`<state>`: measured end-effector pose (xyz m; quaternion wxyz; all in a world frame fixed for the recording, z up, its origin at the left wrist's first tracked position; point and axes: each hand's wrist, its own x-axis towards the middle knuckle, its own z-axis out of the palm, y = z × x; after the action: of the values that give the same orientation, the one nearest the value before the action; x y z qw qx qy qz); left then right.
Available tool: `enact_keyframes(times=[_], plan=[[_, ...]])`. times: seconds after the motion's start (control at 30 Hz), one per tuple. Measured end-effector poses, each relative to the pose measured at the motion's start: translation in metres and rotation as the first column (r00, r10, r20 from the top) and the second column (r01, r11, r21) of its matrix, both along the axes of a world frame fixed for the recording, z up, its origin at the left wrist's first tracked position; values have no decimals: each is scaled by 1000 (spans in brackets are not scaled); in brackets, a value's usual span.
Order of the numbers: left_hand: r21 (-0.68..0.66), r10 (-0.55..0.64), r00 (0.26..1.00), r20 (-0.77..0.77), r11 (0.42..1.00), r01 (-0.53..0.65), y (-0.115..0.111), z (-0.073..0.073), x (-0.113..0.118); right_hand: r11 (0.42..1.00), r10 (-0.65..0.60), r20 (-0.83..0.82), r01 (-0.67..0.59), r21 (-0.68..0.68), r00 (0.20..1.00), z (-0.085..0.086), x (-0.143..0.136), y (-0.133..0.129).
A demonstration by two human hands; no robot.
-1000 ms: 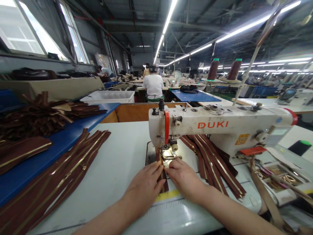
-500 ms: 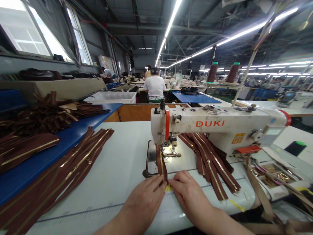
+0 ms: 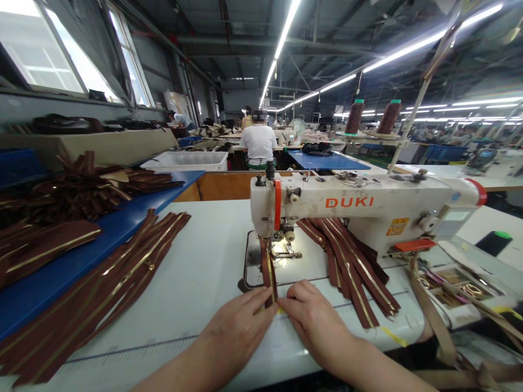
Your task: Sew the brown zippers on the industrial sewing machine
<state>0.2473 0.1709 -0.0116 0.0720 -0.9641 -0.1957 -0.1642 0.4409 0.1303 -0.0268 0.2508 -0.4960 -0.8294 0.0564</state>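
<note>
A brown zipper strip with gold teeth (image 3: 268, 269) runs from under the presser foot of the white DUKI sewing machine (image 3: 359, 209) toward me. My left hand (image 3: 241, 326) presses its near end from the left. My right hand (image 3: 314, 318) presses it from the right, fingertips at the strip's edge. Both hands lie flat on the white table (image 3: 204, 272), fingers together.
Brown zippers are piled under the machine arm (image 3: 351, 267) and at the table's left (image 3: 98, 294). More lie on the blue table (image 3: 53, 218). A tray of metal rings (image 3: 457, 286) and tan straps (image 3: 437, 326) sit right. A person in white (image 3: 257, 144) sits far ahead.
Both hands have drawn back from the presser foot toward me, and more of the zipper strip now shows between the needle and my fingers.
</note>
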Motion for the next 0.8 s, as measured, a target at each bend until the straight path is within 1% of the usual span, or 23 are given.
enact_keyframes(times=[0.1, 0.17, 0.27, 0.33, 0.4, 0.5, 0.6, 0.7, 0.77, 0.8], plan=[[-14, -21, 1000, 11, 1000, 21, 1, -1, -4, 1000, 20, 37, -20, 5, 999, -1, 2, 1], [-54, -25, 999, 31, 998, 26, 3, -3, -7, 999, 33, 70, -33, 1, 997, -1, 4, 0], [-164, -13, 996, 91, 986, 28, 7, -5, -8, 999, 48, 139, -51, 16, 989, 1, 6, -1], [-245, 28, 991, 128, 970, 4, 10, -4, -5, 997, 66, 183, -72, 25, 981, 2, 7, -1], [-303, 69, 989, 129, 953, -27, 12, -2, 0, 995, 85, 216, -93, 28, 973, 5, 7, 0], [-340, 72, 993, 95, 940, -35, 10, 4, 7, 993, 107, 246, -118, 31, 964, 7, 7, 0], [-339, 55, 992, 113, 941, -14, 5, 6, 7, 989, 136, 263, -145, 16, 955, 8, 11, -2], [-293, 50, 988, 146, 956, -5, 3, 4, 4, 985, 173, 199, -172, -21, 965, 9, 18, -2], [-252, 54, 988, 144, 967, -16, 3, 2, 2, 981, 191, 75, -187, -55, 979, 9, 22, 2], [-234, 56, 989, 140, 972, -22, 3, 1, 2, 982, 181, 2, -180, -63, 984, 8, 23, 6]])
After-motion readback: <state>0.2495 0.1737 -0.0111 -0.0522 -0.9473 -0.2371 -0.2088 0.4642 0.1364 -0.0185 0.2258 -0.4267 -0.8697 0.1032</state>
